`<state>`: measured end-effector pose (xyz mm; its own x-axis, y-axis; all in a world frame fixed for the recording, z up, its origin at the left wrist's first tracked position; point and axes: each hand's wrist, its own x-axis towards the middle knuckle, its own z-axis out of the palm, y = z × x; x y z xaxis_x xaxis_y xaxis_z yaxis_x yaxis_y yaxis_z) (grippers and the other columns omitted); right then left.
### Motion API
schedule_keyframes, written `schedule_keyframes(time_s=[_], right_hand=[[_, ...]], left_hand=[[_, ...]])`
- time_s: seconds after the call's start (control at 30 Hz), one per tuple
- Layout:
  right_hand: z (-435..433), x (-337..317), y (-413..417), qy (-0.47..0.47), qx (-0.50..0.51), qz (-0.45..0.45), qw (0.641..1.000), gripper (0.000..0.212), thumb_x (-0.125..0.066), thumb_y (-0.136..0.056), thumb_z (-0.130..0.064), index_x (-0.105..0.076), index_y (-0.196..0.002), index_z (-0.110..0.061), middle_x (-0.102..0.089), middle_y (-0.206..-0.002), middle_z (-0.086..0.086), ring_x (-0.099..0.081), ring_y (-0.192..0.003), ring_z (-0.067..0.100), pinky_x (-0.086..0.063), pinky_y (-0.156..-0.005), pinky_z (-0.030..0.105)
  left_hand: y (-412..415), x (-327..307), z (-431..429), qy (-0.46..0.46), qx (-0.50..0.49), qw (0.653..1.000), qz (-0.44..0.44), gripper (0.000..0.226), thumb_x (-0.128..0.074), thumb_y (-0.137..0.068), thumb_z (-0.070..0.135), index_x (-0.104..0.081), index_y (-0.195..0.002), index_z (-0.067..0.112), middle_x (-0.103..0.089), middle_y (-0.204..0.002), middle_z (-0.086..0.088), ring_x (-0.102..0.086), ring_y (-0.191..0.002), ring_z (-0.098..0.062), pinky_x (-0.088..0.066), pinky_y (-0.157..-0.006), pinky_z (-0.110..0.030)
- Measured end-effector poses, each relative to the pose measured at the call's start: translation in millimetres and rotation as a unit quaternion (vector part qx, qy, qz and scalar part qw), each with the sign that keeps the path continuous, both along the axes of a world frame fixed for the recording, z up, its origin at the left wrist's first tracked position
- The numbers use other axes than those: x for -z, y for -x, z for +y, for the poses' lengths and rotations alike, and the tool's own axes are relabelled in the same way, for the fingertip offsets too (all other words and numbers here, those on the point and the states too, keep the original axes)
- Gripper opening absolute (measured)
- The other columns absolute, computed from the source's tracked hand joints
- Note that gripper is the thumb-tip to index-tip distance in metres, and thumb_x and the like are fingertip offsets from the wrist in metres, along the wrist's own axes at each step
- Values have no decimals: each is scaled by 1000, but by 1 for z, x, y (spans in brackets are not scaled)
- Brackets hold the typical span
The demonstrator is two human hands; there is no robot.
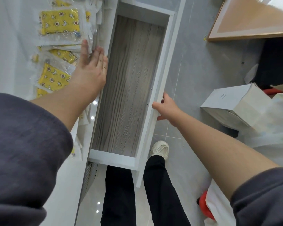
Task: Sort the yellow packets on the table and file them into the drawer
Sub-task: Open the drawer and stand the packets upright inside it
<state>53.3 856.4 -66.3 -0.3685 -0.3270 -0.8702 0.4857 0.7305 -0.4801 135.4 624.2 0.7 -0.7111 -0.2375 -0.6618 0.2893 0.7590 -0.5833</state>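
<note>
- Drawer (127,82): one, pulled out, centre frame, wood-grain floor showing.
- Yellow packets (60,22): at least four, star-and-moon print, on white table (10,46), upper left.
- Left hand (91,66): fingers straight, fingertips at packet edges.
- Right hand (166,108): fingers curled round drawer front.

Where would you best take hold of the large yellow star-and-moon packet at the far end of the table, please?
Probably pinch the packet by its clear margin on the drawer side, where the left hand is close. It lies flat on others, so that thin edge seems easier than the yellow middle.
</note>
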Motion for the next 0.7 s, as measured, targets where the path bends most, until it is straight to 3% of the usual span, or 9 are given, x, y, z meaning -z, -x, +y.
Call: schedule_keyframes(time_s=[0.1,0.2,0.27,0.33,0.43,0.6,0.7], right_hand=[[10,-11,-11,-20,-4,-5,1000,61,-58,-92,-17,-33,-146,-26,-57,-109,-5,-60,-102,18,-56,-79,38],[24,-30,-31,-50,-25,43,998,59,-57,-92,-21,-34,-146,-24,-54,-129,-1,-58,-105,17,-52,-79,33],[27,-43,-45,-68,-38,76,994,56,-55,-93,-18,-35,-145,-21,-53,-133,1,-57,-107,17,-50,-81,32],[24,-56,-60,-90,-43,90,991,53,-53,-93,-15,-37,-144,-19,-52,-134,4,-54,-110,18,-47,-84,32],[6,-71,-85,-130,-55,111,984,51,-52,-92,-14,-40,-141,-16,-43,-141,7,-49,-108,17,-42,-85,30],[-52,-92,-127,-115,-118,85,983,41,-50,-95,-19,-47,-136,-13,-50,-137,5,-52,-106,18,-41,-86,28],[-89,-99,-148,-78,-145,20,986,37,-50,-95,-20,-51,-132,-14,-56,-128,3,-51,-105,16,-42,-86,28]], left_hand=[[-10,-7,-4,-33,36,998,40,99,-59,-86,36,9,-153,9,-5,-159,-23,-3,-149,-35,4,-109,-72],[-31,-15,0,-115,38,988,94,106,-68,-81,32,8,-153,18,-11,-159,-18,-5,-149,-31,5,-109,-71],[-48,-24,7,-216,-31,964,151,104,-74,-79,32,-3,-154,21,-17,-159,-15,-9,-149,-29,4,-112,-67],[-71,-38,13,-306,-134,916,224,92,-76,-77,33,-24,-151,20,-29,-155,-12,-18,-147,-29,-4,-114,-64],[-118,-56,10,-363,-303,808,351,69,-79,-74,23,-49,-135,14,-48,-138,-11,-41,-131,-31,-22,-111,-61],[-200,-58,-5,-326,-548,680,362,54,-72,-80,24,-53,-130,17,-51,-131,-8,-45,-123,-29,-36,-101,-50],[-224,-50,-11,-325,-626,621,342,58,-70,-84,28,-47,-135,15,-46,-135,-9,-43,-126,-27,-38,-103,-46]])
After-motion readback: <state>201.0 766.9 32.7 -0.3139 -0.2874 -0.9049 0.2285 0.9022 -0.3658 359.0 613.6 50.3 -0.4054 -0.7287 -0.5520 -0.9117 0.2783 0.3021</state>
